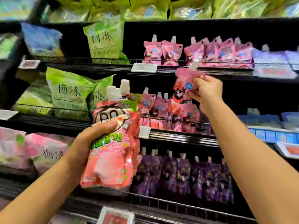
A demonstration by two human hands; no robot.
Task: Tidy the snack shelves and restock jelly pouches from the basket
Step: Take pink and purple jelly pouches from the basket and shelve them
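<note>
Head view puts both your arms up in front of black wire-fronted shelves. Your left hand [95,136] is wrapped around a stack of large glossy pink jelly pouches [111,143], thumb pressed across the printed cartoon face; several white screw caps [119,91] stick up at the top, so you hold more than one pouch, though the exact count cannot be told. The foil is crinkled and shiny, bulging at the bottom.

Your right hand [206,90] pinches a smaller pink spouted pouch [182,88] by its upper right edge, fingers curled onto it, holding it in the air in front of the middle shelf's row of pink pouches [163,113], just below the upper shelf's edge.

More pink pouches [197,51] stand on the upper shelf, dark purple pouches [182,177] on the lower one. Soft pillow-shaped green bags [71,92] fill the left side. Flat white price tags [144,67] clip to the shelf edges.
</note>
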